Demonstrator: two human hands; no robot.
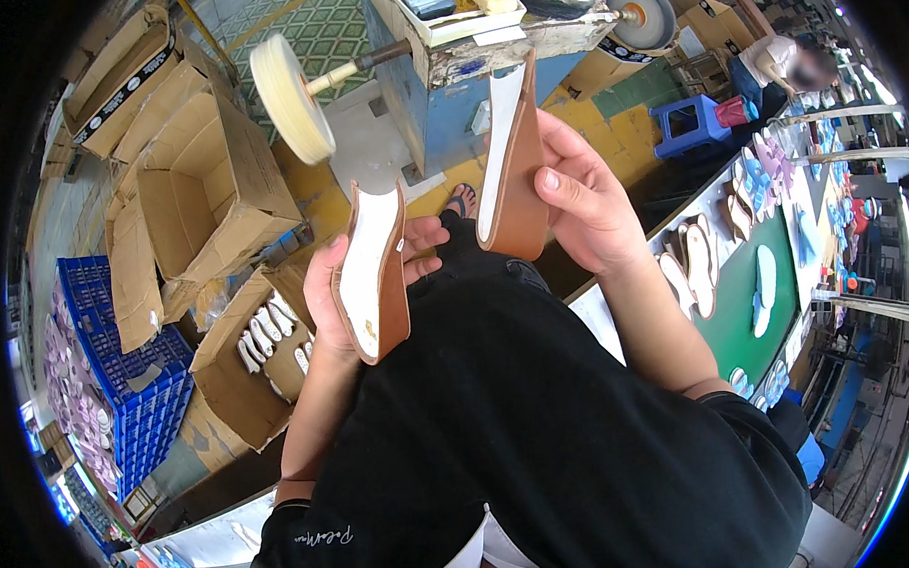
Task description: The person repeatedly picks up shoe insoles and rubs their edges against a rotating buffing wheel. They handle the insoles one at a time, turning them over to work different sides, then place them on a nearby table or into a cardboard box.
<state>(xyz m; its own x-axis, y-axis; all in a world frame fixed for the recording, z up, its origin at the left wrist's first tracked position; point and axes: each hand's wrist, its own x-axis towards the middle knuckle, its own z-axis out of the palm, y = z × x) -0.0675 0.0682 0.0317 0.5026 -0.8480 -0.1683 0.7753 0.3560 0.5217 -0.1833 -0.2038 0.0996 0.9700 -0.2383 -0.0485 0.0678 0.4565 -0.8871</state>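
Head view: two brown soles (374,272), white-faced.

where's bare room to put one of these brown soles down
Free: the green table top between the sole rows, and the pale floor beside the buffing wheel. Crowded: the open box of soles and the blue crates. Both hands hold a sole: left hand, right hand.

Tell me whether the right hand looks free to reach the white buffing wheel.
Probably not as things stand: the right hand grips a tan sole, and the buffing wheel sits on the far left.
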